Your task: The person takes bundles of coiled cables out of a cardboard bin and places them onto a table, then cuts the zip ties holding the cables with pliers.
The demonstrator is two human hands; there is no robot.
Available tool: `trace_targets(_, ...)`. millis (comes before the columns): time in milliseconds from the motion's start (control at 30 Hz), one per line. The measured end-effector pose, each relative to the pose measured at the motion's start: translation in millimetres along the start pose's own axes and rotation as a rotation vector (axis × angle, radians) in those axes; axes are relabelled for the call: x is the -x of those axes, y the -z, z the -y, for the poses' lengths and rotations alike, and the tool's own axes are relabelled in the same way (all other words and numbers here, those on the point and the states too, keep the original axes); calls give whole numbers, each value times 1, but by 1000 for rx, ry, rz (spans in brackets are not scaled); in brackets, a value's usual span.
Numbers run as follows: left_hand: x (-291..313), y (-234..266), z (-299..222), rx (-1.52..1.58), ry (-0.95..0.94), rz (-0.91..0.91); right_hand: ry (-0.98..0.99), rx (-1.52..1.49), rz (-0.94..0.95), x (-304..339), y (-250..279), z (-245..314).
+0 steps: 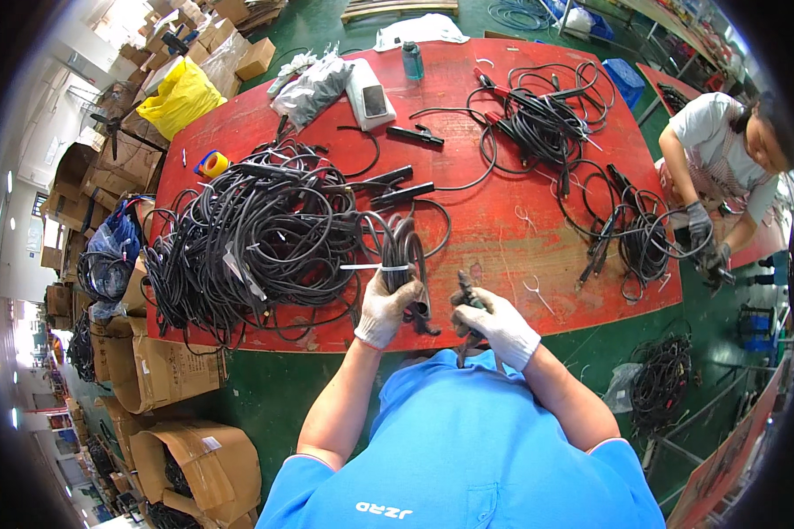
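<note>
My left hand point(385, 310), in a white work glove, is closed round a coil of black cable point(400, 240) at the near edge of the red table. A white cable tie point(363, 266) circles the coil just above the fingers, its loose tail pointing left. My right hand point(506, 328), also gloved, grips a small dark hand tool that looks like pliers point(465, 284). The tool's tip points up, a short way right of the coil and apart from it. Beside the coil on the left lies a large tangled heap of black cables point(256, 238).
Black clamp-like holders point(403, 194) lie beyond the coil. More cables point(543, 123) with red clamps lie at the far right, and another bundle point(641, 234) nearer. A co-worker point(723, 167) handles something dark on the right. Cardboard boxes point(194, 463) stand left; a bottle point(412, 62) is at the back.
</note>
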State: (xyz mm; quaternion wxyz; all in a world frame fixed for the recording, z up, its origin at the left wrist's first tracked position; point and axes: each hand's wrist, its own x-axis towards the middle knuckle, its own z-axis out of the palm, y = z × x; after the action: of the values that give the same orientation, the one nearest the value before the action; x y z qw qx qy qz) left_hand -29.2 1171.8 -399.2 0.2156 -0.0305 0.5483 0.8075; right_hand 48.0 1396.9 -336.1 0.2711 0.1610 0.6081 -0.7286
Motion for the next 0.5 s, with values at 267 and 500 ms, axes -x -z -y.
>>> trace_targets(267, 11, -10, 2, 71, 72, 182, -128, -267, 299, -16, -20, -5)
trace_targets(500, 14, -18, 24, 226, 169, 89, -249, -434, 244, -23, -28, -20)
